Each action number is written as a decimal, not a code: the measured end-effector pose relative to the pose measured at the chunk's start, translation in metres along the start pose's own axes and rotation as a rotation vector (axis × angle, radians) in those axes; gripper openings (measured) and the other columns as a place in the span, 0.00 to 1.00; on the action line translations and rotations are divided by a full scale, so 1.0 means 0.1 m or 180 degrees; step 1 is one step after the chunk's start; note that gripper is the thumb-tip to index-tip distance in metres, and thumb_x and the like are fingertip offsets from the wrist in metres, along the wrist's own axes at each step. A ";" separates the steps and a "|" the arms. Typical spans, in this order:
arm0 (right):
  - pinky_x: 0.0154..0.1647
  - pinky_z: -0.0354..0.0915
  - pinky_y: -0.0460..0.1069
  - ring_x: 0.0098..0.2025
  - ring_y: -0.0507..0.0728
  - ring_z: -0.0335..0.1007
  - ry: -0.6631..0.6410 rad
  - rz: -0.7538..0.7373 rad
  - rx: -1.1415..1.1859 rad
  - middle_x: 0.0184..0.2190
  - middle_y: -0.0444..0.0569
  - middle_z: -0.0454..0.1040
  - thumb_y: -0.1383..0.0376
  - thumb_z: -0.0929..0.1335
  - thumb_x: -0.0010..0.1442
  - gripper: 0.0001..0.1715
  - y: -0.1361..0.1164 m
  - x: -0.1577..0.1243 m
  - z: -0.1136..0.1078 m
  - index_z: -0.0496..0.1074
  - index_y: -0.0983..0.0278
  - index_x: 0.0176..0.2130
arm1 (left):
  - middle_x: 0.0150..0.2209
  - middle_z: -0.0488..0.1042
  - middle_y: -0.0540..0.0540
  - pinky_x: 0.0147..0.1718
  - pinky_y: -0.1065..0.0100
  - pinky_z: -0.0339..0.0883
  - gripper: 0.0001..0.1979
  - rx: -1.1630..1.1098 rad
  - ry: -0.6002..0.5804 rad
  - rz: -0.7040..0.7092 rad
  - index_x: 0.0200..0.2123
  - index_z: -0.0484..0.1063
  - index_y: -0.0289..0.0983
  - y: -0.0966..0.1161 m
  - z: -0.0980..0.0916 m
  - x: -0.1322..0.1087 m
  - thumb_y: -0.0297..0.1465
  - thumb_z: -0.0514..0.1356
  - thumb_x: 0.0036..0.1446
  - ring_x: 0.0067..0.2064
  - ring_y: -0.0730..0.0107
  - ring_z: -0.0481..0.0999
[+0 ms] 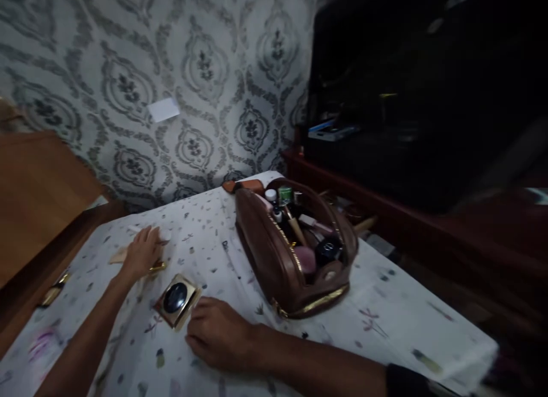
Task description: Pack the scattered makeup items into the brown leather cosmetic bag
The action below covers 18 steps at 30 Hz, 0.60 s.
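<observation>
My left hand (143,252) lies on the far left of the table, its fingers bent down over small things. A pale item (116,255) and a gold-coloured piece (158,267) show beside it; what its fingers hold is blurred. My right hand (219,334) is closed in a loose fist on the cloth, and its inside is hidden. Just left of this fist sits a square gold case with a dark round top (177,297). Beyond the right hand stands a brown cosmetic bag (263,243), unzipped, holding several bottles, a pink sponge (305,259) and a dark round container (327,250).
A white patterned cloth (394,306) covers the table. Behind the bag lies an orange-brown item (250,186). A gold-and-dark item (55,290) rests at the left edge, near a brown wooden panel (38,197). Patterned wallpaper (205,66) rises behind; a dark screen (419,83) stands right.
</observation>
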State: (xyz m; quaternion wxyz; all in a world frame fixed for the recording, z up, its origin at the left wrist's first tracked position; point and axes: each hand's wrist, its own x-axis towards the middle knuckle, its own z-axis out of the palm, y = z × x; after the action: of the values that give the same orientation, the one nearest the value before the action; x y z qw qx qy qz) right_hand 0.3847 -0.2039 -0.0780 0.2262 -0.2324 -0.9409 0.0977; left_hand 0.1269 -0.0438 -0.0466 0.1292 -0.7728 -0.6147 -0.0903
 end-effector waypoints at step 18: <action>0.52 0.67 0.49 0.38 0.54 0.73 0.0017 -0.0186 -0.0206 0.36 0.49 0.82 0.63 0.65 0.66 0.15 0.04 -0.01 -0.06 0.75 0.66 0.31 | 0.50 0.75 0.39 0.47 0.55 0.68 0.18 0.0386 -0.0363 0.0534 0.51 0.70 0.38 0.17 -0.03 0.20 0.33 0.47 0.63 0.49 0.50 0.71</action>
State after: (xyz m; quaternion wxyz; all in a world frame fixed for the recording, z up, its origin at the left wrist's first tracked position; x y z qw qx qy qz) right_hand 0.3895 -0.2006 -0.0743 0.2238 -0.2124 -0.9493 0.0599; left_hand 0.1482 -0.0295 -0.0395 0.1476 -0.8162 -0.5586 0.0023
